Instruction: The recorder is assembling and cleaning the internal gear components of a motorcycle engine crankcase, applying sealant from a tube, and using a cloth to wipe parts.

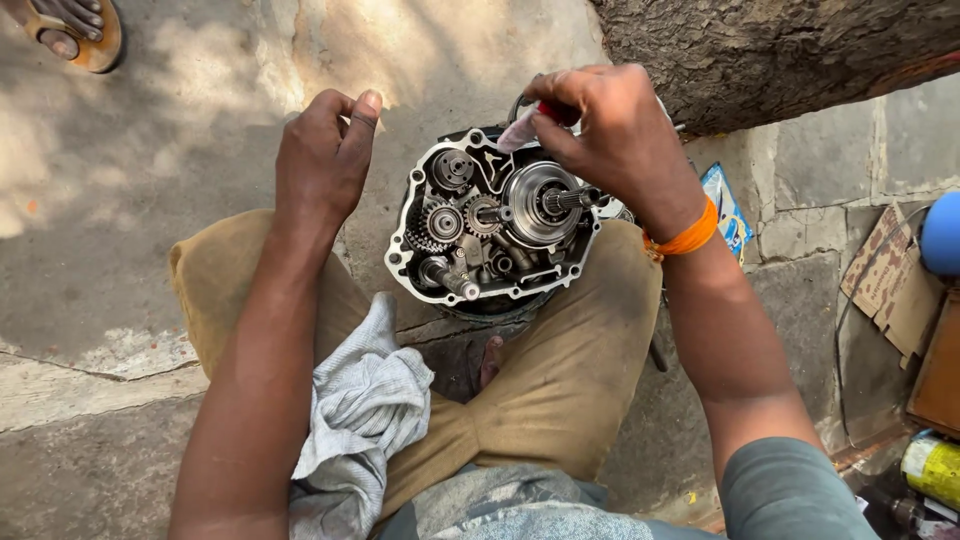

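Observation:
An open engine crankcase with exposed gears and a round clutch drum stands between my knees on the ground. My right hand, with an orange band at the wrist, is closed on a small red-capped tube and holds it over the case's top edge. My left hand hovers just left of the case with fingers curled and thumb up, holding nothing that I can see. A grey rag lies draped over my left thigh.
A thick tree trunk crosses the top right. Cardboard scraps, a blue round object and a yellow can sit at the right edge. Another person's sandalled foot is at top left. A blue packet lies behind my right wrist.

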